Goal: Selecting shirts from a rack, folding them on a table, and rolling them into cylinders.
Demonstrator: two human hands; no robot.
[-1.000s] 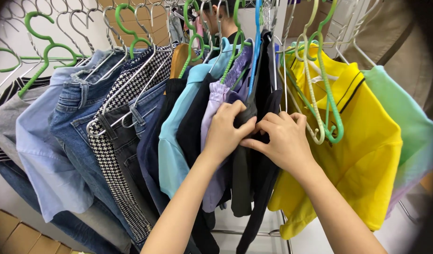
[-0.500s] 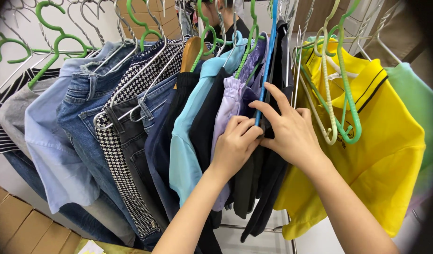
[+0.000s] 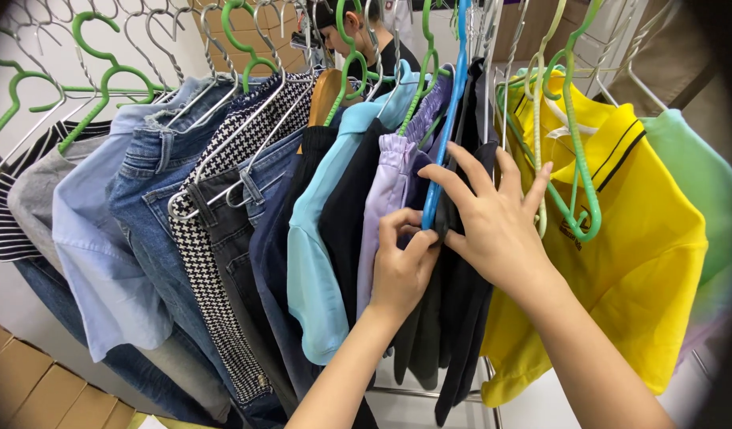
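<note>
Crowded clothes on a rack fill almost the whole head view, with cardboard boxes [image 3: 32, 389] cut off in the lower left corner and a bit of pale floor visible at the bottom centre. Green hangers [image 3: 104, 87] and wire hangers crowd the top edge.

At the centre, the left hand [image 3: 402, 266] has its fingers curled narrow, pinching the edge of a dark garment [image 3: 461, 318] just beside a lilac garment [image 3: 386, 179]. The right hand [image 3: 497, 222] lies over the same dark garment with fingers spread wide; its upper fingers touch a blue hanger [image 3: 441, 159] that hangs down in front of it. Both hands are touching each other.

Little open room is left: a light blue shirt [image 3: 318, 262] presses close on the left, a yellow polo shirt [image 3: 636, 254] on the right. Only under the dark garment is there free space.

Behind the hangers, at the top centre, another person [image 3: 366, 48] is mostly hidden. The right edge of the frame is dark and blurred.
</note>
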